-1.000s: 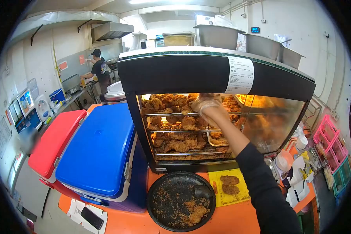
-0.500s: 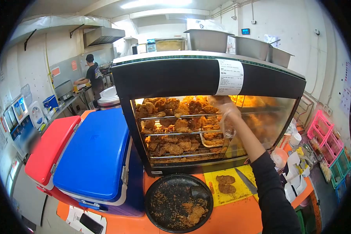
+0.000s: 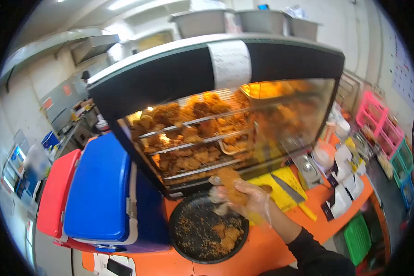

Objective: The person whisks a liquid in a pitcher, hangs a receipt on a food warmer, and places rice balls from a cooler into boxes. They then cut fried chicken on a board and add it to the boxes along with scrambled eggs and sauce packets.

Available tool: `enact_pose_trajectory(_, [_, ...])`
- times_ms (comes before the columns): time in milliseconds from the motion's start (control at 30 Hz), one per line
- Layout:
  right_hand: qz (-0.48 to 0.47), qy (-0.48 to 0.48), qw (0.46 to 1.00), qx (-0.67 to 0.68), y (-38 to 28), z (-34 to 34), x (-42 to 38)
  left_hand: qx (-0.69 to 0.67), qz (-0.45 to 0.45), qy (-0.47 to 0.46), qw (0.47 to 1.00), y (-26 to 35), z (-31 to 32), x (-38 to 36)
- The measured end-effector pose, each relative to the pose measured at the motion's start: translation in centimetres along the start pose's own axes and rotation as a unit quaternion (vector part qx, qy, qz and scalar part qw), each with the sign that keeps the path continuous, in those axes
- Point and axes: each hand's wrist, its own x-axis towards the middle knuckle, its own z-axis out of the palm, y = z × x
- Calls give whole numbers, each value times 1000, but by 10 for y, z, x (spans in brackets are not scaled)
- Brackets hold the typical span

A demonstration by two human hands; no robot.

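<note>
- Whereas half a second ago the right hand (image 3: 249, 197) was up at the top rack, it is now down in front of the warming case (image 3: 163, 76), above the near desk (image 3: 324, 226).
- Right hand: clear glove, fingers curled partway round one fried chicken piece (image 3: 232, 181), thumb side on top. Grip blurred; exact finger contact cannot be told.
- Piece sits in the fingers, over the far right rim of the black pan (image 3: 204, 259). It seems held up; whether it touches the rim, cannot tell.
- Left hand: out of view, so its state cannot be told.
- Meaning of the change, as judged: the reach inside is over and the piece, probably taken from the case, is at the carrying stage, not set down.
- Just below and left of the hand: pan strewn with crumbs, a heap of breaded bits (image 3: 227, 236) on its near right side.
- Beyond the hand: more fried pieces (image 3: 193, 158) on the racks, behind the case's open front.
- Right of the hand: yellow board (image 3: 280, 198) with a knife (image 3: 287, 187); hand and glove hide part of the board.
- Well left of the hand: blue cooler (image 3: 99, 193), lid down.
</note>
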Motion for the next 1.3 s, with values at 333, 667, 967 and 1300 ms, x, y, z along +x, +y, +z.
enact_pose_trajectory(333, [43, 101, 991, -79, 32, -102, -46, 53, 78, 97, 991, -14, 20, -3])
enact_pose_trajectory(667, [-169, 203, 825, -500, 22, -287, -94, -56, 37, 108, 992, -40, 41, -19])
enact_pose_trajectory(967, [-244, 307, 645, -656, 69, -338, -161, -60, 121, 18, 991, 75, -35, -86])
enact_pose_trajectory(1300, [18, 400, 398, -825, 76, -347, -163, -250, 414, -111, 868, 230, -26, -64])
